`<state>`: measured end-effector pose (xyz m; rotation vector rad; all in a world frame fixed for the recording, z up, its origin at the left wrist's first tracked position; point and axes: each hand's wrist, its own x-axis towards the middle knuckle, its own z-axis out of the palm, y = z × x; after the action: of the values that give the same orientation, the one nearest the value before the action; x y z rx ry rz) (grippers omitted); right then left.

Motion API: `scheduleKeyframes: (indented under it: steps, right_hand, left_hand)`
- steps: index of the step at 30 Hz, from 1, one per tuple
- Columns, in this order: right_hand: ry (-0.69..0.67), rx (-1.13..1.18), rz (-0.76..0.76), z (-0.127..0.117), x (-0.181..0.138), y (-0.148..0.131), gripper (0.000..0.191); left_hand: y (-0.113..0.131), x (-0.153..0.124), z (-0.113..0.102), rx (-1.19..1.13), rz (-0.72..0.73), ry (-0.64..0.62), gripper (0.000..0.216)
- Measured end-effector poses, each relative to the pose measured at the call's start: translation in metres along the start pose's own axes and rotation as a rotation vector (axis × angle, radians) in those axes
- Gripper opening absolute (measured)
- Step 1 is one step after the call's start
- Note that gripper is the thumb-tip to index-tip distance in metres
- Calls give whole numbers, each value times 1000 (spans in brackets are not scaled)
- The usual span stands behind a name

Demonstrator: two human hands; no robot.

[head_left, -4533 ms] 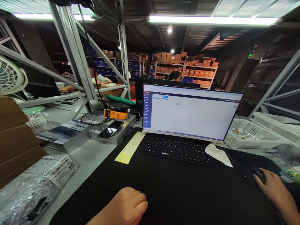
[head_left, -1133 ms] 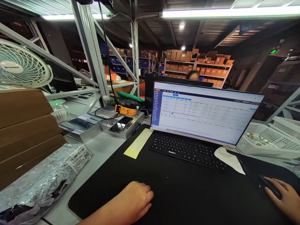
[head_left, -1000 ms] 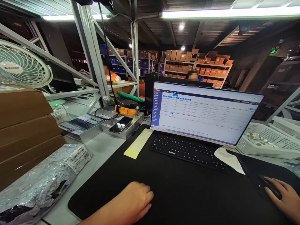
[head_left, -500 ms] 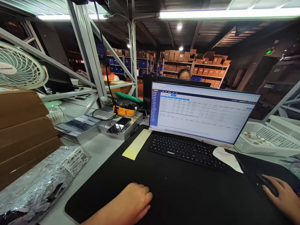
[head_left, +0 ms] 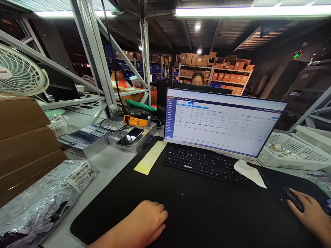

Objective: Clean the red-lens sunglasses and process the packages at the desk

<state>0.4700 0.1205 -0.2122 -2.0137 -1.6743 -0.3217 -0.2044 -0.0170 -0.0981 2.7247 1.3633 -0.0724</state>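
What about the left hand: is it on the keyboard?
No, the left hand lies curled on the black mat, nearer the camera than the keyboard and apart from it.

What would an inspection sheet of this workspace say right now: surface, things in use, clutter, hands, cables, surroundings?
Surface: black mat over a grey table.
Things in use: lit monitor, text too small to read; keyboard in front; mouse to the right.
Clutter: yellow sheet left of the keyboard; white piece, paper or cloth, at its right end; phone on a grey tray; plastic-wrapped parcel beside brown boxes.
Hands: left hand curled on the mat, nothing seen in it; right hand on the mouse.
Cables: black cable hanging, looped near the tray.
Surroundings: fan left, white baskets right; shelved cartons and two people beyond.
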Motion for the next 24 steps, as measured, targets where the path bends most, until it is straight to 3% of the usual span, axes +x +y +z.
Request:
scheduleKeyframes:
  steps: [13,20,24]
  right_hand:
    - [49,-7,-11,6,2,8,64]
    - [6,2,-14,12,1,15,71]
    - [5,3,-10,8,0,10,61]
  left_hand:
    - [-2,4,6,-14,-26,-24,11]
    - [-2,3,7,-15,-18,-21,10]
    - [-3,3,7,-22,-15,-15,10]
